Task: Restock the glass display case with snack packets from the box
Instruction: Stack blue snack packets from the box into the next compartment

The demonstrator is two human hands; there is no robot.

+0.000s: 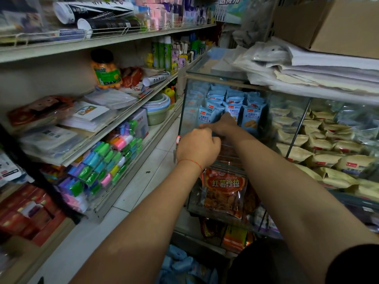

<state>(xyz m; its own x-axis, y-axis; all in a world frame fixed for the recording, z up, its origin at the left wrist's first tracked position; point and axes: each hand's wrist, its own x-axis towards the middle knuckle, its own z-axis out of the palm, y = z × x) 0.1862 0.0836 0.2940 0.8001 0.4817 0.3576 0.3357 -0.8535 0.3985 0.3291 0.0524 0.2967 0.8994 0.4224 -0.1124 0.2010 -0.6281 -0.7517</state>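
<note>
The glass display case [185, 103] stands ahead of me, with rows of blue snack packets [253, 116] upright inside its upper compartment. My right hand [222, 125] reaches into that compartment, its fingers stretched out to the left and resting against the front blue packets. My left hand [198, 148] is curled at the case's front left glass edge and seems to grip it; its fingertips are hidden. More blue packets [178, 263] lie low down by my body, and the box round them is hardly visible.
Orange-red snack bags [224, 191] fill the compartment below. Beige packets [320, 144] fill the case section to the right. Papers and a cardboard box [336, 27] sit on top of the case. Store shelves [114, 128] line the left, across a tiled aisle [147, 181].
</note>
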